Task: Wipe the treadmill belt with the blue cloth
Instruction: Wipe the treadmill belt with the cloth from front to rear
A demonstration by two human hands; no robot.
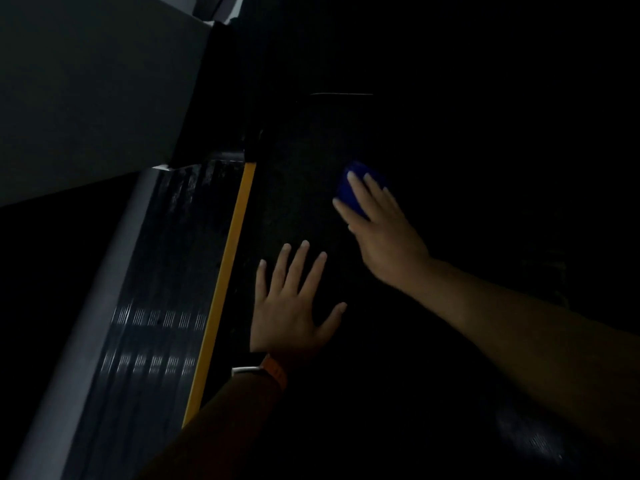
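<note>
1. Hands first: left hand [294,306] laid flat on the wide, dark treadmill belt [304,188], fingers straight and fanned wide, holding nothing. Right hand [384,233] reaching further up the belt, fingers straight and pressed down over the small, bunched blue cloth [346,190], not curled round it.
2. Blue cloth on the belt under the right fingers, mostly covered, with only a rounded blue edge showing past the fingertips. Well apart from the narrow yellow stripe [228,271] bordering the belt on the left.
3. Beyond the stripe, a black ribbed side rail [162,289] with a pale grey outer edge. On the left wrist, an orange strap [277,370].
4. Judged as mid-wipe. Too dark to tell wiped belt from unwiped.
5. Risk: cloth slipping out from under the flat fingers, for want of any pinch on it. With a hard push, likely to roll or bunch further and leave bare fingertips dragging on the belt.
6. Risk: belt creeping under the braced left hand, if free to roll, and taking the support away with weight leaning forward.
7. Risk: missed strips in such poor light, most of all beside the yellow stripe and on the far right, lost in shadow.
8. Best guard: overlapping passes, cloth spread flatter under the palm, only light weight on the left hand.
</note>
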